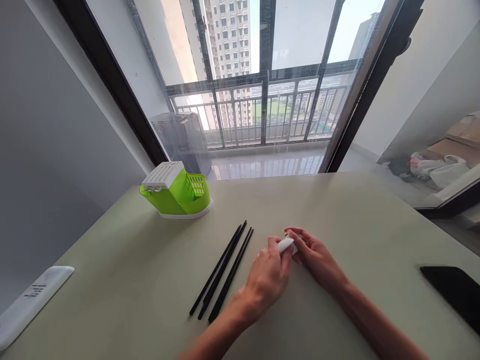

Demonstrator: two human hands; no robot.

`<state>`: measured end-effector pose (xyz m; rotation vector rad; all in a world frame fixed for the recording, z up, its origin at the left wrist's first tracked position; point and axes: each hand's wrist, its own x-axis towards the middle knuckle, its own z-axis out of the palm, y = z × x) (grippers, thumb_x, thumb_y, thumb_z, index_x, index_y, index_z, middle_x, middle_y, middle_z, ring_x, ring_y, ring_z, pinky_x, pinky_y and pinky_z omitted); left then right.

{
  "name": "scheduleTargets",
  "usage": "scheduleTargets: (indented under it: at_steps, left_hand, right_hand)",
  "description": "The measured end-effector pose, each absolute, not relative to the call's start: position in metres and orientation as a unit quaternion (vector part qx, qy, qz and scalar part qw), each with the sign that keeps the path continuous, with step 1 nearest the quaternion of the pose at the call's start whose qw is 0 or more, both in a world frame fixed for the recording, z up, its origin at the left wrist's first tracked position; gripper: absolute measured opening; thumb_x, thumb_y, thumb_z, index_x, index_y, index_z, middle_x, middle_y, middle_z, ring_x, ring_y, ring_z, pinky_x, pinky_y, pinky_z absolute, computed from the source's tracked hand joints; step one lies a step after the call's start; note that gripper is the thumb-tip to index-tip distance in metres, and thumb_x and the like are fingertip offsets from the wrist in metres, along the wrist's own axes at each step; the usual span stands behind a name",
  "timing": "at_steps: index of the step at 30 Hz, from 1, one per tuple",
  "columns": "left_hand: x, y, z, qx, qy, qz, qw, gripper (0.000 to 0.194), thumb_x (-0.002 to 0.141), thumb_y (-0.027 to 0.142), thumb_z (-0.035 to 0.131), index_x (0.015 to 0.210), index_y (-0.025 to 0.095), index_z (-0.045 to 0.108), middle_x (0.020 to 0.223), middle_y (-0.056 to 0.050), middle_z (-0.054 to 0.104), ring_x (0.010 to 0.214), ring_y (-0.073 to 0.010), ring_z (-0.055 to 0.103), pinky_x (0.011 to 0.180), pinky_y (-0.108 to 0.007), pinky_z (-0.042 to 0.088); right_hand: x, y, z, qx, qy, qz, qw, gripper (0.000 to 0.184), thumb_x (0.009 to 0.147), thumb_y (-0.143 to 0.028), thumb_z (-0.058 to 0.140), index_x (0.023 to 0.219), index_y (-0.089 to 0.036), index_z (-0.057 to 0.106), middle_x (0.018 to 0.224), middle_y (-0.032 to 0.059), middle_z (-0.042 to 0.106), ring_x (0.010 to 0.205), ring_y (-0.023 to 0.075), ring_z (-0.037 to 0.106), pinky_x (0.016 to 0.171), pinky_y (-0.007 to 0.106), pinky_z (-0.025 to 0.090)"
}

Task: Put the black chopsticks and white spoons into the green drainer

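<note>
My left hand (267, 272) is closed around a small, smooth white object (286, 244) with a rounded end, held just above the table. My right hand (310, 250) meets it from the other side, fingers bent and pinching at the white object's far part. Fingers cover much of it, so its exact kind cannot be made out. Left of my hands, several black chopsticks (225, 270) lie side by side on the table, slanting away from me.
On the pale green table (356, 215), a bright green and white utensil holder (180, 197) stands at the far left. A long white object with dark markings (35, 300) lies on the left edge, a black flat object (453, 290) at the right. Behind is a glass door (262, 100).
</note>
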<state>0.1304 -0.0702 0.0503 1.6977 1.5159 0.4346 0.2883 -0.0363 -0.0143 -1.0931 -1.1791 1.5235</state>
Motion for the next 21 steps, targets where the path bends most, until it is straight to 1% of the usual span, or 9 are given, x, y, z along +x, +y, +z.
scheduleTargets:
  at_steps: [3,5,8,10,12,14,17,19,21]
  left_hand:
    - [0.136,-0.073,0.052,0.705,0.619,0.134,0.320,0.049,0.104,0.053,0.038,0.137,0.018,0.042,0.116,-0.015,0.071,0.102,-0.0335,0.071,0.079,-0.037,0.048]
    - [0.141,-0.075,0.050,0.716,0.635,0.090,0.276,0.054,0.104,0.054,0.039,0.143,0.016,0.039,0.122,-0.017,0.069,0.102,-0.0347,0.072,0.077,-0.038,0.050]
    - [0.148,-0.078,0.044,0.732,0.651,0.053,0.193,0.051,0.106,0.046,0.040,0.147,0.016,0.039,0.121,-0.016,0.067,0.092,-0.0288,0.075,0.068,-0.034,0.053]
    - [0.152,-0.080,0.039,0.746,0.650,0.050,0.135,0.047,0.106,0.040,0.043,0.147,0.016,0.041,0.118,-0.014,0.068,0.087,-0.0241,0.075,0.064,-0.031,0.053]
    - [0.156,-0.081,0.034,0.759,0.643,0.048,0.092,0.047,0.106,0.036,0.046,0.147,0.015,0.042,0.114,-0.012,0.069,0.084,-0.0215,0.075,0.062,-0.028,0.054]
    - [0.158,-0.082,0.031,0.772,0.631,0.045,0.065,0.048,0.105,0.032,0.048,0.149,0.013,0.041,0.111,-0.012,0.069,0.082,-0.0201,0.075,0.060,-0.027,0.055]
    - [0.160,-0.081,0.026,0.786,0.617,0.039,0.027,0.050,0.103,0.018,0.050,0.151,0.012,0.039,0.110,-0.012,0.069,0.081,-0.0187,0.074,0.059,-0.025,0.057]
    - [0.161,-0.081,0.020,0.793,0.608,0.035,0.001,0.052,0.099,0.009,0.051,0.150,0.011,0.042,0.108,-0.012,0.070,0.083,-0.0192,0.073,0.062,-0.025,0.059]
    - [0.162,-0.082,0.010,0.799,0.599,0.041,-0.023,0.052,0.095,0.003,0.050,0.147,0.009,0.046,0.108,-0.013,0.070,0.085,-0.0202,0.073,0.068,-0.028,0.062]
  right_hand:
    - [0.288,-0.036,-0.015,-0.456,-0.455,0.619,0.449,0.051,0.088,-0.064,0.066,0.121,-0.024,0.065,0.094,0.0012,0.069,0.077,0.0158,0.059,0.069,0.026,0.048]
    - [0.288,-0.036,-0.013,-0.469,-0.463,0.605,0.447,0.055,0.087,-0.067,0.064,0.120,-0.024,0.067,0.102,0.0035,0.070,0.087,0.0188,0.062,0.078,0.028,0.051]
    - [0.287,-0.038,-0.005,-0.488,-0.481,0.585,0.433,0.061,0.087,-0.073,0.058,0.118,-0.022,0.070,0.107,0.0055,0.071,0.088,0.0209,0.064,0.081,0.030,0.053]
    - [0.286,-0.040,0.001,-0.496,-0.485,0.583,0.423,0.063,0.088,-0.074,0.054,0.116,-0.021,0.072,0.108,0.0059,0.072,0.091,0.0217,0.065,0.083,0.031,0.053]
    - [0.286,-0.041,0.005,-0.499,-0.490,0.582,0.415,0.063,0.089,-0.074,0.051,0.116,-0.022,0.072,0.108,0.0054,0.073,0.093,0.0222,0.066,0.086,0.031,0.054]
    - [0.285,-0.042,0.005,-0.499,-0.505,0.572,0.410,0.063,0.091,-0.074,0.048,0.118,-0.023,0.072,0.107,0.0049,0.073,0.093,0.0225,0.067,0.086,0.032,0.055]
    - [0.284,-0.041,-0.001,-0.489,-0.546,0.538,0.417,0.062,0.093,-0.074,0.045,0.120,-0.023,0.069,0.105,0.0052,0.072,0.091,0.0227,0.067,0.082,0.033,0.056]
    - [0.282,-0.041,-0.006,-0.483,-0.578,0.504,0.422,0.060,0.096,-0.071,0.041,0.121,-0.023,0.066,0.105,0.0057,0.070,0.091,0.0221,0.066,0.083,0.034,0.055]
    - [0.279,-0.041,-0.010,-0.485,-0.612,0.461,0.423,0.056,0.099,-0.066,0.037,0.123,-0.023,0.063,0.108,0.0060,0.068,0.092,0.0215,0.065,0.086,0.035,0.053]
